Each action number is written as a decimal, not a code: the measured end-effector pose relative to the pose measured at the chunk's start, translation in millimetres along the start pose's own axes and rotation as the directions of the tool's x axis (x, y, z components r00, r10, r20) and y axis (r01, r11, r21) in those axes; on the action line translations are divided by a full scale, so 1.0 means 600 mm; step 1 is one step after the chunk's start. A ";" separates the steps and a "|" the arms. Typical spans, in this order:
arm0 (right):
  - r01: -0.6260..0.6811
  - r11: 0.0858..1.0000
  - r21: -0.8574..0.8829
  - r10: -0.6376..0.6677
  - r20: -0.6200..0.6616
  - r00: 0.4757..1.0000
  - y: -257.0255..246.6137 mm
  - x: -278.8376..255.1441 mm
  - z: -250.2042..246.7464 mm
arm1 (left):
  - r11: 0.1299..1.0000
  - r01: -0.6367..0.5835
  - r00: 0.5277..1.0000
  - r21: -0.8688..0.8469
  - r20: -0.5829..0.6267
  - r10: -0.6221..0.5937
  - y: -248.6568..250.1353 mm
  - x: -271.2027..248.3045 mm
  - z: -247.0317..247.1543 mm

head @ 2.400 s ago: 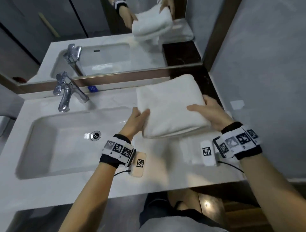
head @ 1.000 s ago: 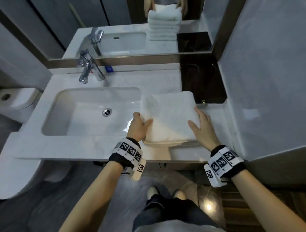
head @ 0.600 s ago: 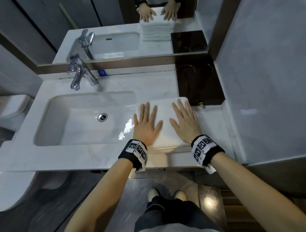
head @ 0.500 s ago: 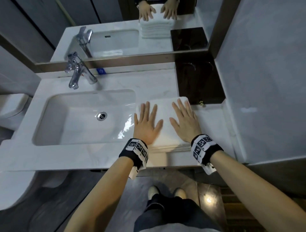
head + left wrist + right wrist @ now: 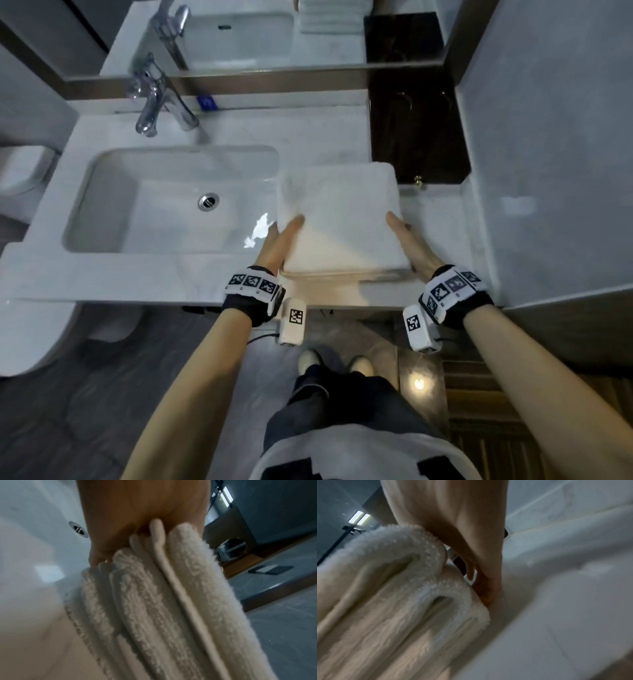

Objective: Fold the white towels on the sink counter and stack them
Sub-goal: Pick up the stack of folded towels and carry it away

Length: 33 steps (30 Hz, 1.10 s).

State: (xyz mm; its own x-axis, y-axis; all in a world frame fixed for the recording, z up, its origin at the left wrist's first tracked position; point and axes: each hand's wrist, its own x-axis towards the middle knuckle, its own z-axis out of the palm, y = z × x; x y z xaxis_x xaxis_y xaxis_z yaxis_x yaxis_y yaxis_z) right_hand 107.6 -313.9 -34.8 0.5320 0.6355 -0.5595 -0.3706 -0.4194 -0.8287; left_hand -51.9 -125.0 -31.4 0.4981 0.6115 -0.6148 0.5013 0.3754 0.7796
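Observation:
A stack of folded white towels [image 5: 339, 212] lies on the marble counter [image 5: 171, 277], just right of the sink basin [image 5: 154, 205]. My left hand [image 5: 279, 240] presses flat against the stack's left side, with its thumb lying over the top edge. My right hand [image 5: 409, 243] presses the right side the same way. In the left wrist view the palm [image 5: 137, 507] sits against the layered towel edges [image 5: 171, 601]. In the right wrist view straight fingers [image 5: 486, 588] reach down to the counter beside the rounded folds [image 5: 385, 588].
A chrome faucet [image 5: 154, 99] stands behind the basin, with the drain [image 5: 208, 201] in its floor. A mirror [image 5: 274, 34] runs along the back. A dark panel [image 5: 414, 130] and a grey wall [image 5: 548, 137] close in the stack's right side. A toilet [image 5: 20, 171] is at far left.
Both palms lay flat on top of the stack half a second ago. They have since slid apart and now press against its left and right sides.

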 end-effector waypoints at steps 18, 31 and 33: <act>-0.289 0.934 -0.211 0.293 -0.014 0.956 0.098 -0.113 0.016 | 0.972 0.234 0.967 0.020 -0.106 -0.231 -0.137 -0.135 -0.014; -0.191 0.981 -0.010 0.186 0.292 0.938 0.080 -0.103 0.198 | 0.920 0.143 0.981 -0.365 -0.069 -0.180 -0.179 -0.197 -0.194; -0.173 0.984 -0.045 0.178 0.336 0.925 0.069 -0.098 0.256 | 0.905 0.102 0.982 -0.413 -0.101 -0.157 -0.194 -0.215 -0.248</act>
State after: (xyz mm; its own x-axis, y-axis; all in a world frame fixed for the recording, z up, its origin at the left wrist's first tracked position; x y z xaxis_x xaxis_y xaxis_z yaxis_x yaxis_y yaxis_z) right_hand -55.8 -268.8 -34.3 0.1700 0.7309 -0.6610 -0.4222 -0.5521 -0.7190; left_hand -280.0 -144.1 -24.9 0.3393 0.6119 -0.7144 0.2120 0.6902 0.6919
